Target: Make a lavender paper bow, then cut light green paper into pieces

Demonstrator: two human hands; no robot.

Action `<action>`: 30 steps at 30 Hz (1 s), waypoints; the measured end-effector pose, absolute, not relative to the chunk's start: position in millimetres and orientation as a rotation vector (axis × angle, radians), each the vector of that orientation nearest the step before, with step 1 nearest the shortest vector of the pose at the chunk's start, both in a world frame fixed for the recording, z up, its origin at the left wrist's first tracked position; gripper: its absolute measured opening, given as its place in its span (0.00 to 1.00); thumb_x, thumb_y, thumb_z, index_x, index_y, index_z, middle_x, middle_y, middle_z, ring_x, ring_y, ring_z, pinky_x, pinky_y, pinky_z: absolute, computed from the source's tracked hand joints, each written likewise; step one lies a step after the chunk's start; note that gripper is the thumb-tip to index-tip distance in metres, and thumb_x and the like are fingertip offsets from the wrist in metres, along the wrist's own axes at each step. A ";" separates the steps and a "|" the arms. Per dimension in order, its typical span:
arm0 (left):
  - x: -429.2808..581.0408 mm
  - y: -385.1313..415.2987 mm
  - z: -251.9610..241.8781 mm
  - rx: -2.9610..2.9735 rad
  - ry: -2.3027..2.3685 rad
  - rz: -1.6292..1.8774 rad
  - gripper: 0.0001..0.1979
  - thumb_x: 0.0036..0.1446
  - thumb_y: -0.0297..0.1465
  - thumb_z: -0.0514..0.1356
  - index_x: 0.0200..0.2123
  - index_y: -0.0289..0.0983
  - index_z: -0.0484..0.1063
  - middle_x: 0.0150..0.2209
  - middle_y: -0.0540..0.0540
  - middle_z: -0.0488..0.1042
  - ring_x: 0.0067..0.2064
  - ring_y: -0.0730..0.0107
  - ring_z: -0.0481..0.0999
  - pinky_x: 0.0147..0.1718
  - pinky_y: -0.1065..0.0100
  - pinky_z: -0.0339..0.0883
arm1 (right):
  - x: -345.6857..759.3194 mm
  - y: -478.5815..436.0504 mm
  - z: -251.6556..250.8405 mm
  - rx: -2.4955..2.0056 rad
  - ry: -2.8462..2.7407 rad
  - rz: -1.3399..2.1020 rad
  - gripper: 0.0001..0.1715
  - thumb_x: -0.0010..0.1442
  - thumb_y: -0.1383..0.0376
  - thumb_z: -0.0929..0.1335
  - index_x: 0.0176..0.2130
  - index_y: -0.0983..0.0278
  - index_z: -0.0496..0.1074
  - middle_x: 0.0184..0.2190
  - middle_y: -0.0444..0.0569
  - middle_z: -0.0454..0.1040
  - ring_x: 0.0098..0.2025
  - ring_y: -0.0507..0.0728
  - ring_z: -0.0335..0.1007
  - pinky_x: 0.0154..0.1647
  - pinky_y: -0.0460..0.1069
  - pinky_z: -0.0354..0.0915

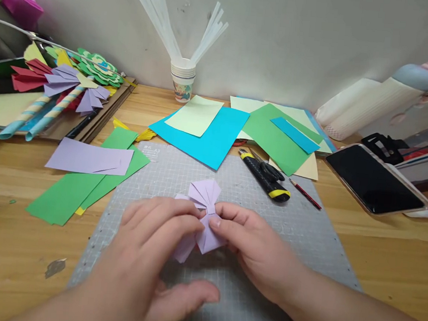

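A lilac folded paper piece (205, 199), pleated like a fan or bow, lies on the grey cutting mat (306, 223). My left hand (149, 255) covers its left side, fingers curled onto the paper, thumb spread below. My right hand (252, 239) pinches the narrow middle of the paper with its fingertips. Both hands meet at the centre fold; part of the paper is hidden under them.
Sheets of green (84, 189), lilac (90, 158), blue (208, 135) and pale paper lie around the mat. A yellow-black utility knife (265, 177), scissors and a pencil (306, 194) sit at the mat's far right. A phone (375, 179), a cup of straws (182, 80) and paper flowers (66, 85) stand further off.
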State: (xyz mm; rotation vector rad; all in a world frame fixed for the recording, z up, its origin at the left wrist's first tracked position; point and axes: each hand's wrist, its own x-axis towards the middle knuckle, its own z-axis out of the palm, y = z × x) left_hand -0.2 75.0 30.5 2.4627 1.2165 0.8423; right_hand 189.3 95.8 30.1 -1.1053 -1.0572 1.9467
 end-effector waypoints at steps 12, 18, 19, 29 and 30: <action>-0.8 100.9 35.3 1.122 1.104 0.603 0.14 0.52 0.41 0.64 0.38 0.39 0.71 0.32 0.51 0.72 0.33 0.72 0.70 0.31 0.72 0.65 | 200.1 95.5 43.0 -1.281 -1.663 2.060 0.05 0.57 0.64 0.66 0.31 0.64 0.67 0.23 0.40 0.62 0.26 0.49 0.54 0.27 0.46 0.53; -2.3 100.5 34.3 0.940 1.096 0.526 0.15 0.51 0.42 0.65 0.28 0.36 0.69 0.23 0.54 0.66 0.23 0.79 0.61 0.21 0.76 0.53 | 200.1 101.4 37.9 -1.168 -1.351 2.111 0.14 0.53 0.66 0.69 0.41 0.63 0.64 0.25 0.38 0.63 0.25 0.48 0.57 0.27 0.45 0.55; -3.0 100.3 33.1 0.931 1.128 0.556 0.15 0.50 0.42 0.66 0.29 0.37 0.69 0.24 0.54 0.66 0.24 0.79 0.62 0.22 0.76 0.54 | 199.5 102.1 37.2 -1.164 -1.301 2.070 0.17 0.52 0.67 0.69 0.43 0.62 0.64 0.25 0.38 0.64 0.26 0.48 0.59 0.27 0.45 0.56; -3.3 96.0 29.2 0.851 1.048 0.587 0.15 0.50 0.42 0.66 0.37 0.39 0.76 0.31 0.50 0.74 0.32 0.72 0.68 0.31 0.72 0.59 | 197.6 102.3 28.9 -1.097 -1.219 1.774 0.20 0.54 0.71 0.68 0.46 0.60 0.63 0.28 0.38 0.67 0.26 0.46 0.62 0.27 0.42 0.61; -3.0 95.5 28.9 0.848 1.061 0.590 0.14 0.50 0.43 0.66 0.34 0.38 0.77 0.31 0.49 0.75 0.33 0.71 0.68 0.32 0.72 0.59 | 197.8 102.4 27.9 -1.100 -1.234 1.760 0.20 0.54 0.71 0.68 0.46 0.60 0.63 0.28 0.38 0.67 0.26 0.47 0.63 0.27 0.42 0.62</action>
